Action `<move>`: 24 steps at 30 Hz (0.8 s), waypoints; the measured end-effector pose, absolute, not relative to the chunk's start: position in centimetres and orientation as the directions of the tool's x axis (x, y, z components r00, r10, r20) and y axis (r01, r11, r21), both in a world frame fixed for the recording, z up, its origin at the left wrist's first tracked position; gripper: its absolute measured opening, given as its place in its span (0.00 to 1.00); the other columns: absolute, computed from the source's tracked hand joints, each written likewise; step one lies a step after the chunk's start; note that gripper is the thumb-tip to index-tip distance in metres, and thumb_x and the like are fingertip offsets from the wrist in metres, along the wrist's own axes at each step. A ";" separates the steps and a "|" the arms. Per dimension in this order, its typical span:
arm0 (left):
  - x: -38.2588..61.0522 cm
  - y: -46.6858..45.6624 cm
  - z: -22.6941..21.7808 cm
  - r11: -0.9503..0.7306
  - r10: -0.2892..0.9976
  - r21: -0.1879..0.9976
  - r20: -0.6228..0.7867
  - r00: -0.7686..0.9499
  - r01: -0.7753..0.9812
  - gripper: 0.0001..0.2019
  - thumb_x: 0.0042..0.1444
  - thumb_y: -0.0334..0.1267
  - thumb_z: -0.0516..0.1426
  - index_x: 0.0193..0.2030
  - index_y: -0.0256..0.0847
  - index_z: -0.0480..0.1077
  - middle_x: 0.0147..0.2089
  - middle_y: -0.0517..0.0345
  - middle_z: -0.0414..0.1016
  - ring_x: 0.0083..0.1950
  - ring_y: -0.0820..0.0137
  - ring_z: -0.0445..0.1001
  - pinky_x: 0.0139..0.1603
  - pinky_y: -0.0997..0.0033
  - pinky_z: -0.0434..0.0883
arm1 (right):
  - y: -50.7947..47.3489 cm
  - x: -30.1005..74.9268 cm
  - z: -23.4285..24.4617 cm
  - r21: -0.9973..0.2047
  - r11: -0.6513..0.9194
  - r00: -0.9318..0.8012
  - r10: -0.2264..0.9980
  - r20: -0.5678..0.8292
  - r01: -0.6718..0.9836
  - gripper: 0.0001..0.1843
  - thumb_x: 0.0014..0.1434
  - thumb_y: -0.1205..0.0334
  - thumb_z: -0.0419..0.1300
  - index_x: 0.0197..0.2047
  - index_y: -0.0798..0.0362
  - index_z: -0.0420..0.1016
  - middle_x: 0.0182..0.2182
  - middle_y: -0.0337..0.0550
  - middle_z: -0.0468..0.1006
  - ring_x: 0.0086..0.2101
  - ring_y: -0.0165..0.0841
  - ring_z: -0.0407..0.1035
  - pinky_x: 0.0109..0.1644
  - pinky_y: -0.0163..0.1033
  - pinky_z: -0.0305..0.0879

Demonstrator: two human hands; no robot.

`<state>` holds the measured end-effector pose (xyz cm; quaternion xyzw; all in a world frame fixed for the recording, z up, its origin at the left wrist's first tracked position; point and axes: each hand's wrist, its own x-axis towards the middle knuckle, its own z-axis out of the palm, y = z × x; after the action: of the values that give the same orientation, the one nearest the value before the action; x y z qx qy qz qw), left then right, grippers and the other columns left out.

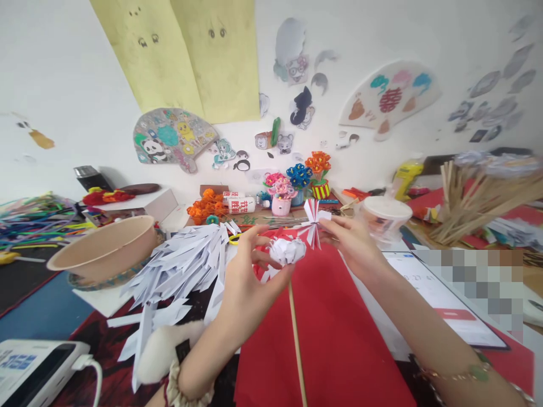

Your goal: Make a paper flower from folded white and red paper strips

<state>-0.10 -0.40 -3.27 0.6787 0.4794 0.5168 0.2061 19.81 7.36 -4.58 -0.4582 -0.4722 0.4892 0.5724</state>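
Observation:
My left hand [254,277] is closed around a white folded-paper flower [288,250], its thumb and fingers at the flower's base. A thin wooden stick [296,333] runs down from that flower toward me. In my right hand [350,243] is a red-and-white folded paper piece [313,226] with fanned-out ends, pinched between thumb and fingers. The two hands are close together, the paper piece just right of the flower. Below them lies a large sheet of red paper [322,339]. Some red and white paper behind my left hand is partly hidden.
A heap of white paper strips [182,260] lies left, beside a beige bowl [106,249]. A power bank [42,373] with a cable is at front left. Right are a tablet [441,299], a lidded tub [384,217] and bundled wooden sticks [475,198]. Flower pots [281,204] stand behind.

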 end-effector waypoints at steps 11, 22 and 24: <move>-1.1 -0.9 1.8 -0.688 0.718 0.704 0.696 0.022 0.177 0.29 0.52 0.29 0.64 0.58 0.50 0.61 0.51 0.56 0.70 0.43 0.70 0.76 0.39 0.74 0.79 | 5.6 17.6 -4.0 -0.841 0.487 -0.120 0.874 0.472 0.236 0.29 0.45 0.50 0.73 0.51 0.47 0.78 0.53 0.49 0.77 0.54 0.47 0.68 0.58 0.52 0.64; 0.6 -0.7 1.7 -0.656 0.743 0.755 0.645 0.178 0.004 0.25 0.59 0.30 0.61 0.59 0.55 0.60 0.54 0.58 0.72 0.45 0.70 0.79 0.48 0.68 0.78 | 0.8 15.6 -2.1 -0.816 0.563 -0.274 0.771 0.575 -0.128 0.08 0.61 0.56 0.63 0.33 0.47 0.83 0.27 0.39 0.82 0.28 0.37 0.76 0.33 0.38 0.74; 0.4 -0.8 1.6 -0.683 0.729 0.726 0.671 0.137 0.081 0.23 0.60 0.30 0.60 0.59 0.55 0.61 0.54 0.57 0.73 0.48 0.69 0.78 0.50 0.66 0.76 | 0.9 15.9 -2.2 -0.743 0.669 -0.185 0.727 0.661 -0.029 0.08 0.60 0.59 0.63 0.31 0.47 0.82 0.25 0.39 0.81 0.26 0.36 0.76 0.30 0.37 0.73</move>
<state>0.43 -0.85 1.55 0.7022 0.2884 0.5904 0.2741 15.93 0.88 -2.17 -0.2495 -0.6996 0.3215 0.5874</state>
